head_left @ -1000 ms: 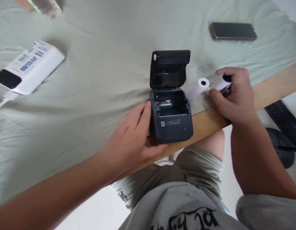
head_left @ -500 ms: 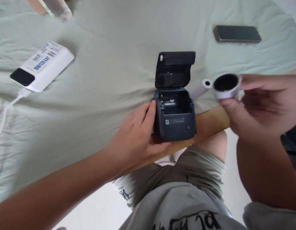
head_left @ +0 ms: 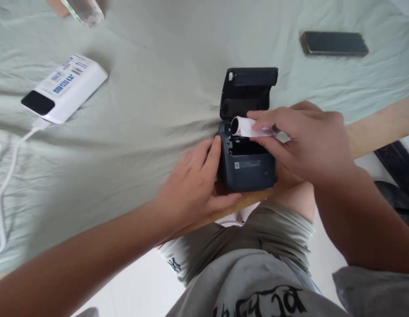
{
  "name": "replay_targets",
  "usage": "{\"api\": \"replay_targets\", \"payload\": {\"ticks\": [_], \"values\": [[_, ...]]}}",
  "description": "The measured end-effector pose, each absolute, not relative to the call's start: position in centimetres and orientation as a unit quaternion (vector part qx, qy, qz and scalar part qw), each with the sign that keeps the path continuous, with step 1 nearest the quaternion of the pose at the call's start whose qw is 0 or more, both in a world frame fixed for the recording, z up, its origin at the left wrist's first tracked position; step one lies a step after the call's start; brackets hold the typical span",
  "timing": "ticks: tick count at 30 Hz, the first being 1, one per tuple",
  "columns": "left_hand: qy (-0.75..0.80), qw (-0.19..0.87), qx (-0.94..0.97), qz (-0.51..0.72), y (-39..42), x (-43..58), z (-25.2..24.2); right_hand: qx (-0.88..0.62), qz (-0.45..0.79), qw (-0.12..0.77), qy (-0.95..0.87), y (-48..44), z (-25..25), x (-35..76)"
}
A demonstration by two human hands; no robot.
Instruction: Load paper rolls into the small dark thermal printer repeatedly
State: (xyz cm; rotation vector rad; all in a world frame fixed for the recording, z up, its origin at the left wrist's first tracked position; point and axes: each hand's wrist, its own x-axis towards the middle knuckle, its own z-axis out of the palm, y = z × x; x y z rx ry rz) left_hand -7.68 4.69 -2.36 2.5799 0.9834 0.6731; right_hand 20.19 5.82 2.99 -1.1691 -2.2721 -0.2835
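Note:
A small dark printer (head_left: 249,169) stands at the table's near edge with its lid (head_left: 249,86) flipped up and its paper bay open. My left hand (head_left: 196,187) grips the printer's left side, thumb along its front corner. My right hand (head_left: 306,136) pinches a white paper roll (head_left: 246,127) and holds it lying sideways right over the open bay. Whether the roll touches the bay floor is hidden by my fingers.
A pale green cloth (head_left: 151,88) covers the table; its bare wooden edge (head_left: 379,127) shows at the right. A white power bank (head_left: 64,88) with a cable (head_left: 8,163) lies far left, a dark phone (head_left: 333,43) far right, a clear bottle (head_left: 83,9) at the top.
My right hand lifted the paper roll from the cloth at the right, carried it leftward and brought it down over the printer's open bay. My left hand stayed on the printer.

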Motion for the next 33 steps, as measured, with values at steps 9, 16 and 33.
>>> {"api": "replay_targets", "payload": {"ticks": [9, 16, 33], "values": [[0.348, 0.163, 0.875, 0.295, 4.2, -7.1, -2.4, -0.409, -0.019, 0.363, -0.837, 3.0, 2.0, 19.0], [0.323, 0.193, 0.888, 0.265, 4.4, -7.5, -1.4, -0.41, -0.03, 0.385, -0.826, 1.2, 1.0, 19.7], [0.335, 0.188, 0.891, 0.242, 4.4, -7.5, -1.2, -0.538, 0.016, 0.467, -0.702, 0.9, 1.7, 20.0]]}}
